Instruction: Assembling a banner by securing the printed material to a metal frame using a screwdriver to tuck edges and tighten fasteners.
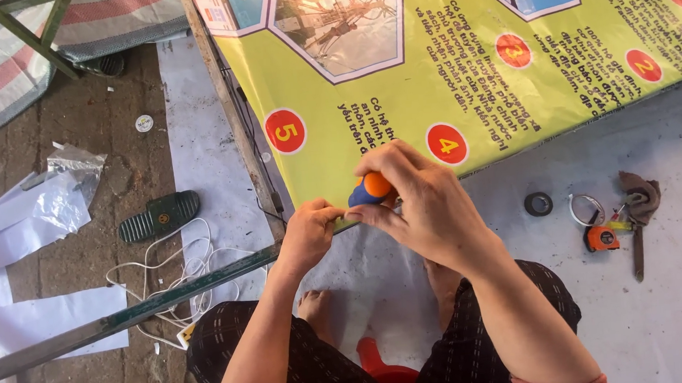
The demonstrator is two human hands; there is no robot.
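R hand [425, 206] grips orange-blue screwdriver [370, 190], axis pointing down-left at banner [398, 93] edge; L hand [310, 234] pinches beside its tip.

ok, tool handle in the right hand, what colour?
Orange with a blue band, on the tool handle gripped by the right hand; head view.

At centre, a smooth orange-and-blue plastic tool handle [370, 189] shows. The yellow-green banner [399, 117] across the top looks like glossy printed vinyl. Lower left, the green metal bar [128, 316] is dull and scuffed; crumpled foil [77, 164] shines at left.
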